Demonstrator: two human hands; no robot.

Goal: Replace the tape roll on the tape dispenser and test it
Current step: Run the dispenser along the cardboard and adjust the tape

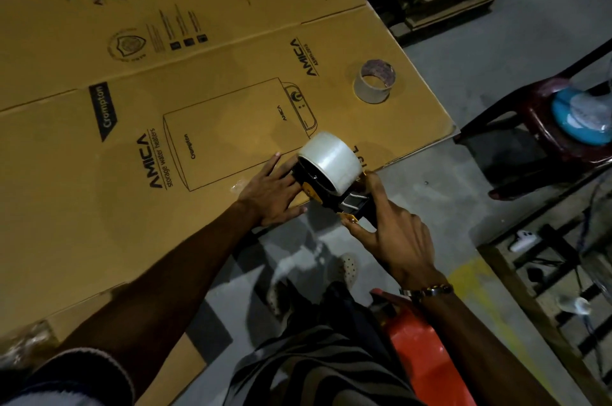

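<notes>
glossy clear tape roll [331, 163], matt cardboard [132, 140]

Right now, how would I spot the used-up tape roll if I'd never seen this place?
Find the big flattened cardboard box printed with a water heater. Near its right edge, beyond the hands, the empty core stands alone. Unlike the fat clear roll on the dispenser, it is just a thin, bare ring.

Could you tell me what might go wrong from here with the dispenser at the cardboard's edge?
1. The tape dispenser sits at the cardboard sheet's edge, so it may slip off.
2. The left hand lies close to the dispenser's front; a cutting blade there, though not visible, could nick it.
</notes>
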